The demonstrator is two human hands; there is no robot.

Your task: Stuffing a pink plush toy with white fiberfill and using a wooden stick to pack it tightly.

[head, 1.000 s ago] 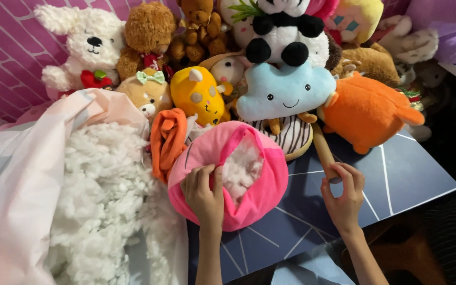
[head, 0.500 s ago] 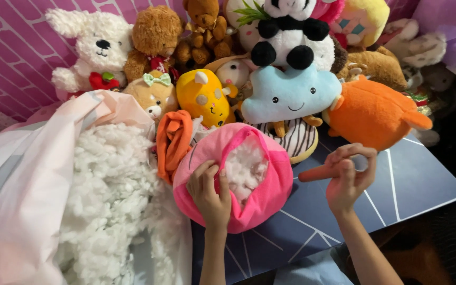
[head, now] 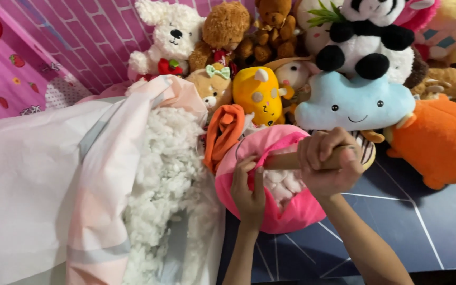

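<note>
Right hand (head: 329, 164) is clenched around a wooden stick (head: 286, 160), its tip inside the pink plush shell (head: 291, 211). Left hand (head: 248, 191) grips the shell's open edge. Round and bright pink, the shell shows white stuffing (head: 283, 184) inside and lies on the dark blue table (head: 423, 221), beside a heap of loose white fibrefill (head: 164, 174).

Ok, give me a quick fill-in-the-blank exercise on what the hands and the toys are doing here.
1. The right hand grips a wooden ____.
2. The left hand holds the rim of the ____ plush shell.
3. Loose white stuffing spills from the bag on the ____ side.
4. The blue cloud toy lies under a ____ plush.

Missing words: stick; pink; left; panda
</note>
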